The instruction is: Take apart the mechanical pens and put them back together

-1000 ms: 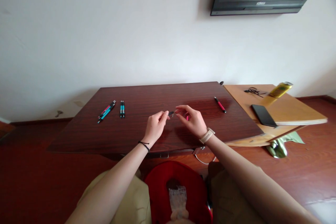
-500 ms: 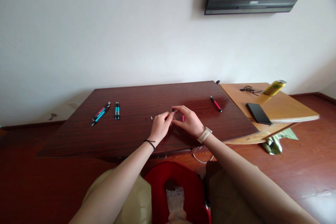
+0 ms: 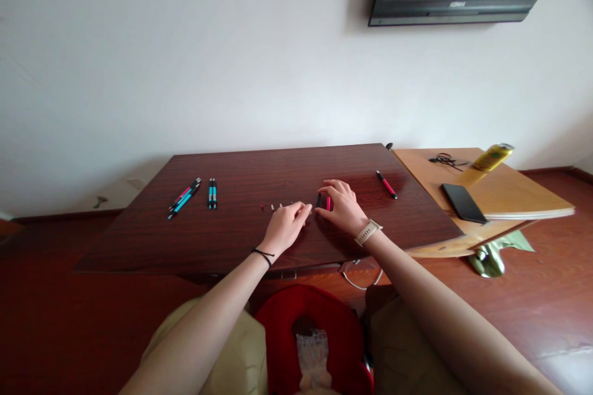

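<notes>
My left hand [image 3: 286,225] is over the middle of the table, thumb and forefinger pinched together; whatever is in the pinch is too small to name. Just right of it, my right hand [image 3: 341,207] curves its thumb and fingers around the ends of a short black pen part [image 3: 319,200]. A pink pen part [image 3: 328,203] shows in the gap of that hand, beside the black one. Left of my hands lie a tiny red piece [image 3: 262,207] and small whitish pieces [image 3: 272,207], partly hidden by my left hand.
Two blue-and-black pens [image 3: 212,194] lie side by side at left, near a cluster of pens [image 3: 184,199]. A pink-and-black pen [image 3: 386,185] lies at right. On the lighter side table [image 3: 514,191] are a phone [image 3: 463,202], a cable [image 3: 447,161] and a yellow can [image 3: 493,157].
My hands have moved apart. The black part has left my left fingertips and now sits between my right thumb and fingers, beside the pink part. The view has shifted slightly.
</notes>
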`<state>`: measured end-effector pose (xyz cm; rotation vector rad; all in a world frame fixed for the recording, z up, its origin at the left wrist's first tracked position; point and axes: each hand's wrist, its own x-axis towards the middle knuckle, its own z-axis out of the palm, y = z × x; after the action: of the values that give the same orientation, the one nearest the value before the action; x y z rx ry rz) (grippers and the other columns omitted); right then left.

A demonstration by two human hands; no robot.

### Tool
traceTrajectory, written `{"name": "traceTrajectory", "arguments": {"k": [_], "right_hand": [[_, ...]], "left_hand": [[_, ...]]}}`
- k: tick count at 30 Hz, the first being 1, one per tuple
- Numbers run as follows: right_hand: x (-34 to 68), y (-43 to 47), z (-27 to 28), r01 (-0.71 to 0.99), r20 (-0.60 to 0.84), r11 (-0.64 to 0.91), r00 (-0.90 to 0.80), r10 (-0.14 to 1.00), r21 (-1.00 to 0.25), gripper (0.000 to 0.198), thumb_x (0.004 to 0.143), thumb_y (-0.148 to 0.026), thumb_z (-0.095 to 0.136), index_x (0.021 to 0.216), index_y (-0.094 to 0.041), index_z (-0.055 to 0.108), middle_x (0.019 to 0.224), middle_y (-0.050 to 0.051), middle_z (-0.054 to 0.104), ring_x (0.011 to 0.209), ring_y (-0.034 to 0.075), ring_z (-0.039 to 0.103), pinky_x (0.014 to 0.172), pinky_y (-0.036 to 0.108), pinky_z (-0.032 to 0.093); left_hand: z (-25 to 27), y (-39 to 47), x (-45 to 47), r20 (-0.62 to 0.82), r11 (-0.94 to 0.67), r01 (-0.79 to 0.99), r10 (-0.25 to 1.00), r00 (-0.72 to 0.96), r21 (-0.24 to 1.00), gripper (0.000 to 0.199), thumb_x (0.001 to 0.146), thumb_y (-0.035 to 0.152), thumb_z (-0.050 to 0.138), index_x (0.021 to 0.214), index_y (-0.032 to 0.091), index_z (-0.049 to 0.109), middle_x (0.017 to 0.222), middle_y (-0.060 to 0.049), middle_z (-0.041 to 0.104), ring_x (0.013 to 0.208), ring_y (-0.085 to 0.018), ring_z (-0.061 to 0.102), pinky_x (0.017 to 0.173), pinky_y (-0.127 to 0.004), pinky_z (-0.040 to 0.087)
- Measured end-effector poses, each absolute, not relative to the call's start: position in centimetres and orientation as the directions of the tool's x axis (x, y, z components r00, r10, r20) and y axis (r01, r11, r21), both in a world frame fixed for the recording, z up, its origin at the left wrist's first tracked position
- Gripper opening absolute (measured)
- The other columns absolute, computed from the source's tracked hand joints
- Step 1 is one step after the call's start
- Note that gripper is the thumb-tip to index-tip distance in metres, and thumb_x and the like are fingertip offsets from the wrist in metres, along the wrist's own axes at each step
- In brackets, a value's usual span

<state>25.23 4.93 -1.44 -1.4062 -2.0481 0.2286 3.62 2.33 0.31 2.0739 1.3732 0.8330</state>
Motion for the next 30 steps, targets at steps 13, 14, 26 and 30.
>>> {"name": "traceTrajectory", "arguments": {"k": [13, 14, 26, 30], "right_hand": [[24.9, 6.4, -3.3, 0.82, 0.288, 0.371, -0.263, 0.921, -0.436, 0.044, 0.087, -0.043, 0.081, 0.128, -0.029, 0.07, 0.154, 0.014, 0.052, 0.149, 0.038, 0.037, 0.117, 0.064, 0.038], [24.8, 6.5, -3.4, 0.821, 0.279, 0.366, -0.263, 0.924, -0.439, 0.044, 0.088, -0.043, 0.081, 0.128, -0.029, 0.07, 0.153, 0.014, 0.053, 0.149, 0.038, 0.038, 0.117, 0.064, 0.038], [25.0, 5.9, -2.5, 0.8, 0.311, 0.392, -0.27, 0.911, -0.455, 0.046, 0.087, -0.04, 0.082, 0.129, -0.029, 0.069, 0.15, 0.012, 0.056, 0.146, 0.039, 0.042, 0.117, 0.063, 0.039], [24.2, 4.5, -1.4, 0.729, 0.44, 0.488, -0.281, 0.853, -0.48, 0.028, 0.095, -0.03, 0.072, 0.122, -0.026, 0.07, 0.137, 0.012, 0.064, 0.131, 0.033, 0.056, 0.112, 0.053, 0.046]], "left_hand": [[0.9, 1.8, 1.1, 0.242, -0.396, 0.628, 0.916, 0.319, 0.67, 0.036, 0.107, 0.042, 0.05, 0.083, 0.023, 0.071, 0.074, -0.003, 0.073, 0.07, -0.019, 0.069, 0.07, -0.027, 0.044], [0.9, 1.8, 0.9, 0.238, -0.392, 0.634, 0.918, 0.317, 0.667, 0.035, 0.107, 0.041, 0.05, 0.085, 0.024, 0.071, 0.076, -0.003, 0.074, 0.071, -0.019, 0.07, 0.07, -0.027, 0.045], [0.9, 1.7, -0.4, 0.253, -0.402, 0.683, 0.915, 0.313, 0.61, 0.034, 0.109, 0.038, 0.048, 0.091, 0.024, 0.073, 0.084, -0.003, 0.077, 0.073, -0.019, 0.07, 0.069, -0.027, 0.042], [0.6, 1.7, -0.8, 0.261, -0.449, 0.696, 0.893, 0.366, 0.561, 0.032, 0.108, 0.036, 0.051, 0.089, 0.024, 0.072, 0.087, -0.004, 0.078, 0.078, -0.02, 0.072, 0.071, -0.028, 0.043]]}}
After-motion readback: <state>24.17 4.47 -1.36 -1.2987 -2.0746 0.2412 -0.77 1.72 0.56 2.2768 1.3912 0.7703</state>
